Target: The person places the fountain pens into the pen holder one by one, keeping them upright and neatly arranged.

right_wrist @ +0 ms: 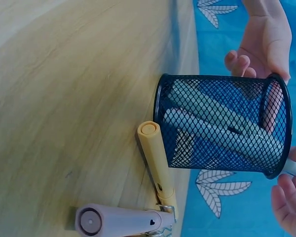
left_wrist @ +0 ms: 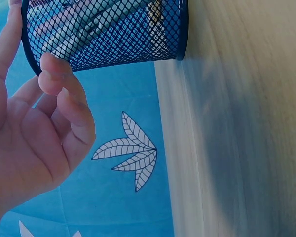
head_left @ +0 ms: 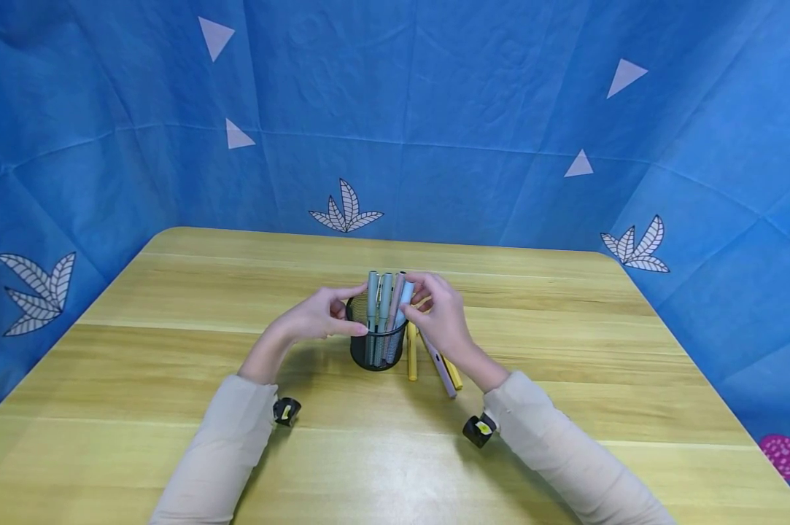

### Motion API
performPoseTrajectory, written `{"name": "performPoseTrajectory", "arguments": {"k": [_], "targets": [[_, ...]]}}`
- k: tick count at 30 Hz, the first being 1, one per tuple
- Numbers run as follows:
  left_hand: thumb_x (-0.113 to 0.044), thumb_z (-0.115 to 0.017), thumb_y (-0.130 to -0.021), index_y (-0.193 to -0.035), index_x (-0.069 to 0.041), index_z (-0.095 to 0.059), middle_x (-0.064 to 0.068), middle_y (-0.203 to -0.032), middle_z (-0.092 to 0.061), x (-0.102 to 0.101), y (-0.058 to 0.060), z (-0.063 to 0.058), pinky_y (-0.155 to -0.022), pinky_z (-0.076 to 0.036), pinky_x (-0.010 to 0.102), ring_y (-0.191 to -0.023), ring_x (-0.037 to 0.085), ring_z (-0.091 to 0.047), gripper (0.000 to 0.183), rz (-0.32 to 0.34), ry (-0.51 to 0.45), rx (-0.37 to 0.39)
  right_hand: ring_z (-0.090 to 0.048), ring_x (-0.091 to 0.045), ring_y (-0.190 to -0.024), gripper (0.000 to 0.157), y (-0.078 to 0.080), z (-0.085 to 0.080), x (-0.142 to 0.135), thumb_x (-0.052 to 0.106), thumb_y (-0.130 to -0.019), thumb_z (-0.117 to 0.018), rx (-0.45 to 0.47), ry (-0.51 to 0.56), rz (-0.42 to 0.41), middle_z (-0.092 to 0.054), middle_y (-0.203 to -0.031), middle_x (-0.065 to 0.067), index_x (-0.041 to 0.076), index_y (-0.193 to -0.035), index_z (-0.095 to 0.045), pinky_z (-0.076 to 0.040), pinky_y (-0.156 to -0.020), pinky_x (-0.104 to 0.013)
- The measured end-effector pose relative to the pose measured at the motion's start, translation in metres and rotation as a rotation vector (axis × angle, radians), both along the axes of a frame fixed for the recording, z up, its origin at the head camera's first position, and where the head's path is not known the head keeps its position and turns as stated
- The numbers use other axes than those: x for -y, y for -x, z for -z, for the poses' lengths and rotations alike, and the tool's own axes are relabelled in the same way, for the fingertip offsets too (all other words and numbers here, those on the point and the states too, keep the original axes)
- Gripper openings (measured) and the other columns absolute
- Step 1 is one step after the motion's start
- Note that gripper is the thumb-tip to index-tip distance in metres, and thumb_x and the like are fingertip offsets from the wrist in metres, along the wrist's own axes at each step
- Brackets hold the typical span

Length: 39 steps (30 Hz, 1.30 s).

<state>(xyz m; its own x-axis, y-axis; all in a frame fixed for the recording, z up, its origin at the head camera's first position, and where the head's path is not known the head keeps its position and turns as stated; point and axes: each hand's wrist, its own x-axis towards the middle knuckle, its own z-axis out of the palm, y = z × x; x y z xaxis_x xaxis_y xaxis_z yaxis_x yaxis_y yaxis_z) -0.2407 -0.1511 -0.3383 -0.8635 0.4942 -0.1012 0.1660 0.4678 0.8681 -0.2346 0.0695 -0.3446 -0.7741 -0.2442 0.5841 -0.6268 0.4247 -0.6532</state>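
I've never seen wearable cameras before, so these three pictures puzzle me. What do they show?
There's no machine here, just a person's two bare hands. The head picture comes from a camera worn on the head, looking forward and down. The other two come from a camera on each wrist, so the scene appears turned sideways.

On the table stands a black mesh cup with pens in it. Beside it lie two yellow pens and a purple pen.

The left hand holds the cup's rim; the right hand pinches a light blue pen, its lower part inside the cup.
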Motion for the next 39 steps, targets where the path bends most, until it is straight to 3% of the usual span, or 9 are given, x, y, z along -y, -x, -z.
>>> {"name": "performPoseTrajectory", "arguments": {"k": [10, 16, 25, 28, 34, 39], "targets": [[-0.016, -0.071, -0.08, -0.145, -0.012, -0.027, 0.0, -0.059, -0.038, -0.001, -0.001, 0.0, -0.048, -0.03, 0.022, -0.053, 0.014, -0.033, 0.078, -0.003, 0.009, -0.001, -0.058, -0.026, -0.077, 0.031, 0.001, 0.001, -0.006, 0.002, -0.082, -0.065, 0.036, 0.042, 0.007, -0.059, -0.093, -0.016, -0.005, -0.112, -0.061, -0.049, -0.059, -0.029], [-0.016, -0.071, -0.08, -0.145, -0.012, -0.027, -0.001, -0.059, -0.036, -0.001, -0.001, 0.0, -0.048, -0.03, 0.022, -0.053, 0.013, -0.032, 0.078, -0.001, 0.008, 0.002, -0.057, -0.025, -0.081, 0.027, 0.004, 0.004, -0.012, 0.006, -0.091, -0.053, 0.09, 0.084, 0.007, -0.06, -0.093, -0.016, -0.005, -0.115, -0.059, -0.045, -0.059, -0.021], [-0.017, -0.071, -0.08, -0.145, -0.014, -0.027, 0.0, -0.06, -0.036, -0.002, -0.001, 0.0, -0.047, -0.029, 0.022, -0.053, 0.013, -0.032, 0.078, -0.008, 0.011, 0.017, -0.056, -0.029, -0.08, 0.028, 0.008, 0.007, -0.021, 0.003, -0.092, -0.05, 0.163, 0.102, 0.001, -0.06, -0.094, -0.021, -0.006, -0.117, -0.058, -0.042, -0.056, -0.018], [-0.017, -0.071, -0.08, -0.145, -0.014, -0.027, 0.0, -0.06, -0.036, -0.002, -0.001, -0.001, -0.047, -0.03, 0.022, -0.053, 0.013, -0.032, 0.078, -0.007, 0.012, 0.015, -0.056, -0.029, -0.079, 0.03, 0.009, 0.009, -0.024, 0.005, -0.092, -0.051, 0.226, 0.104, -0.006, -0.06, -0.095, -0.02, -0.005, -0.119, -0.056, -0.046, -0.056, -0.022], [-0.017, -0.071, -0.081, -0.145, -0.014, -0.027, -0.001, -0.059, -0.034, -0.002, -0.002, -0.002, -0.047, -0.029, 0.022, -0.052, 0.013, -0.031, 0.078, -0.007, 0.007, 0.02, -0.058, -0.033, -0.08, 0.035, 0.012, 0.011, -0.03, 0.008, -0.092, -0.052, 0.36, 0.114, -0.007, -0.06, -0.096, -0.019, -0.002, -0.126, -0.052, -0.052, -0.062, -0.043], [-0.018, -0.071, -0.081, -0.145, -0.014, -0.027, -0.001, -0.059, -0.034, -0.001, -0.002, -0.003, -0.047, -0.029, 0.022, -0.052, 0.013, -0.03, 0.078, -0.005, 0.001, 0.02, -0.058, -0.034, -0.083, 0.037, 0.013, 0.012, -0.034, 0.009, -0.092, -0.052, 0.422, 0.106, -0.003, -0.059, -0.097, -0.02, -0.001, -0.128, -0.051, -0.052, -0.064, -0.045]]}}
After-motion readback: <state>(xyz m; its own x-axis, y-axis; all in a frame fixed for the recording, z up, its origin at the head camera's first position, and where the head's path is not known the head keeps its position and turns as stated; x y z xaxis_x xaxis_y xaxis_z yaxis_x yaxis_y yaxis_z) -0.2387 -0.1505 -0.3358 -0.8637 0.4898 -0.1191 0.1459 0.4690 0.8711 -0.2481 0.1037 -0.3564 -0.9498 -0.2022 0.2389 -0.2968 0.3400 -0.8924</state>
